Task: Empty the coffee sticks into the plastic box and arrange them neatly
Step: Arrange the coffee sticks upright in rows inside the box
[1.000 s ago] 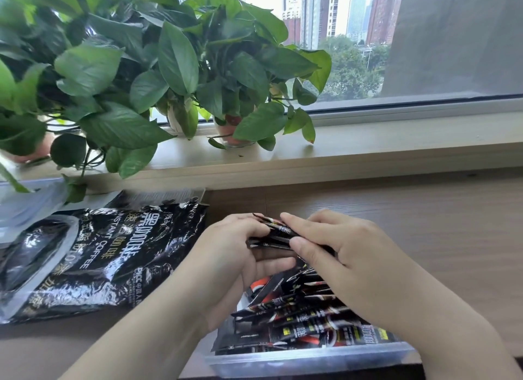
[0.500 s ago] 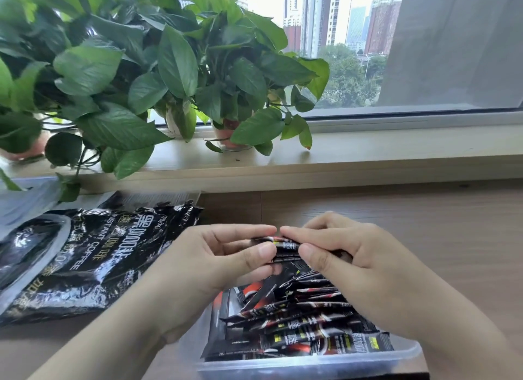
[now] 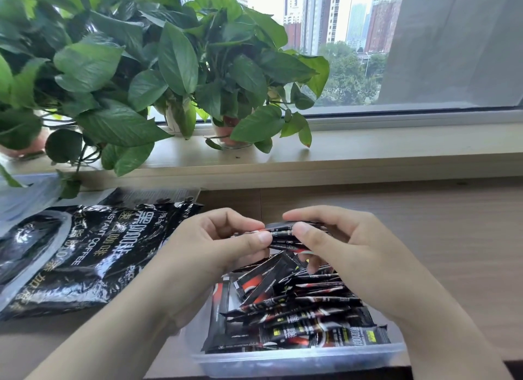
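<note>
Currently both hands pinch one small bundle of coffee sticks (image 3: 284, 236) above the plastic box (image 3: 297, 358): left hand (image 3: 218, 252) thumb and fingers curled on its left end, right hand (image 3: 348, 255) on the right. Loose sticks (image 3: 297, 309) lie jumbled in the box; coffee bag (image 3: 82, 255) left on the table.

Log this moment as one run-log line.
phase: arranging; left hand: pinches coffee stick bundle; right hand: pinches same bundle; plastic box: sticks jumbled; coffee bag: left of box
</note>
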Demonstrator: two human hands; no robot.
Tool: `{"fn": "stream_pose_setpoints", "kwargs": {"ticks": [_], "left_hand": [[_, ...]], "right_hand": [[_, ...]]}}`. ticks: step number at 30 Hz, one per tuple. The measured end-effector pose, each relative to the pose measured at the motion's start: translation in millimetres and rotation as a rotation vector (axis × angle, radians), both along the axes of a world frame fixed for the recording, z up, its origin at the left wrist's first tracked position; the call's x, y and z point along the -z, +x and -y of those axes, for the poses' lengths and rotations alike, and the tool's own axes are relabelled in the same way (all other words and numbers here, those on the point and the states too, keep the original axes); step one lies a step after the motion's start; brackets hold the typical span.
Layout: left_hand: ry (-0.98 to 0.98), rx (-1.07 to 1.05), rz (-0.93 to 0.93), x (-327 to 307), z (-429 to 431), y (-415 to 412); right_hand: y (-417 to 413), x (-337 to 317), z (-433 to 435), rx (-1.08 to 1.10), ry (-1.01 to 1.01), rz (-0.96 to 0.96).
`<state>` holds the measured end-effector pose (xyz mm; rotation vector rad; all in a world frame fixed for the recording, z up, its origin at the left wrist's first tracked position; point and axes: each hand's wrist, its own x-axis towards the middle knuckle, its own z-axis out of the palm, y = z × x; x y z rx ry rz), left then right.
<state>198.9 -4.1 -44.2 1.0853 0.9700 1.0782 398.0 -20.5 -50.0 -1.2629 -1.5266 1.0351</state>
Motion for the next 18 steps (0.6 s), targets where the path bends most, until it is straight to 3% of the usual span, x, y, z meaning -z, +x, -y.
{"fn": "stream_pose_setpoints", "kwargs": {"ticks": [4,11,18], "left_hand": [[-0.038,0.024,0.006,-0.8,-0.6,-0.3],[0.061,-0.027,-0.182,10.8,6.1,14.9],[0.204,-0.014,-0.218,13.4,16.3,7.9]], "right_hand": [[-0.6,-0.8,0.4,0.09,-0.031,-0.11],[-16.8,5.4,6.5,0.165,0.001,0.126],[-22.7,7.7,6.0,0.106,-0.008,0.116]]}}
